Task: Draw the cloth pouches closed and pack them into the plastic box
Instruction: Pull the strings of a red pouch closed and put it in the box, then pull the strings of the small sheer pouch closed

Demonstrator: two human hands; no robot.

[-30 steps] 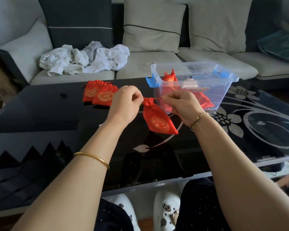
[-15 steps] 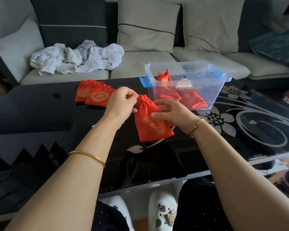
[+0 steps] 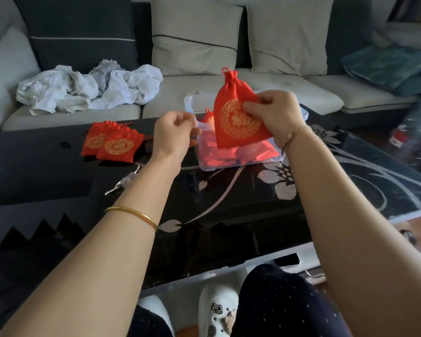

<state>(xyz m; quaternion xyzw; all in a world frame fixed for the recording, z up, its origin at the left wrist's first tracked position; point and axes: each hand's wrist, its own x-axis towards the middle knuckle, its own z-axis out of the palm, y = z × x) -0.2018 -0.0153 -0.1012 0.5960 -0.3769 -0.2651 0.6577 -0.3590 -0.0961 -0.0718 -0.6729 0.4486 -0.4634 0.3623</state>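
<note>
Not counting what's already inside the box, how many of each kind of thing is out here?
Red pouches: 3 (held pouch in the right hand; left table pouch; right table pouch)
Pale pouch: 1
Plastic box: 1
Total: 5

A black glass table (image 3: 229,210) with a silver flower-and-vine pattern carries everything. Toward its far edge stands a clear plastic box (image 3: 206,161). To the left of the box, two red pouches (image 3: 107,144) with gold emblems lie flat and overlap. Nearer the front edge lies a small pale drawstring bag (image 3: 129,177), its cord trailing left.
</note>
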